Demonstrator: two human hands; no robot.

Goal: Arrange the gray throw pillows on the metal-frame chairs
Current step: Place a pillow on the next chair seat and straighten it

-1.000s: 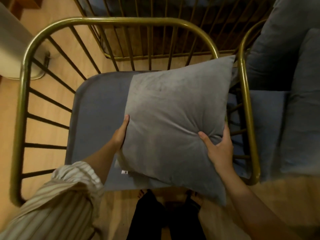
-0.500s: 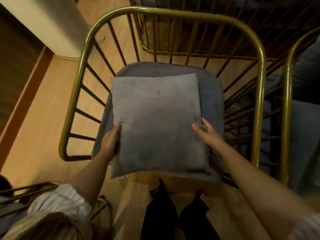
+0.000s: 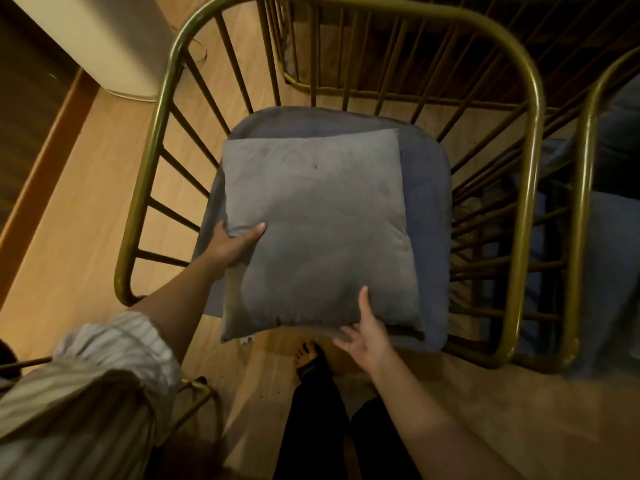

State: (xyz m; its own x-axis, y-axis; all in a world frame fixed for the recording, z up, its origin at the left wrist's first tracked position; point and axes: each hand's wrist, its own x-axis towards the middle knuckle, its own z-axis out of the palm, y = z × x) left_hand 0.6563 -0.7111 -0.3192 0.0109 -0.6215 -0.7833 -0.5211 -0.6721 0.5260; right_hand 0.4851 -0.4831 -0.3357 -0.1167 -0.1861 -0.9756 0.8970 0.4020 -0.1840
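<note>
A square gray throw pillow [image 3: 322,230] lies over the blue-gray seat cushion [image 3: 427,188] of a gold metal-frame chair [image 3: 530,174]. Its near edge hangs past the seat front. My left hand [image 3: 232,245] grips the pillow's left edge, thumb on top and fingers underneath. My right hand [image 3: 363,334] holds the near edge from below, with the thumb resting on the top face.
A second gold-frame chair [image 3: 585,216] with gray cushions stands close on the right. Another metal frame [image 3: 346,88] sits behind the chair. A white cylindrical object [image 3: 104,46] stands at the back left on the wooden floor. My legs and feet [image 3: 311,362] are right in front of the seat.
The pillow came down from the chair's right side to flat on the seat. My right hand moved from the pillow's right edge to its near edge; my left hand shifted up the left edge.
</note>
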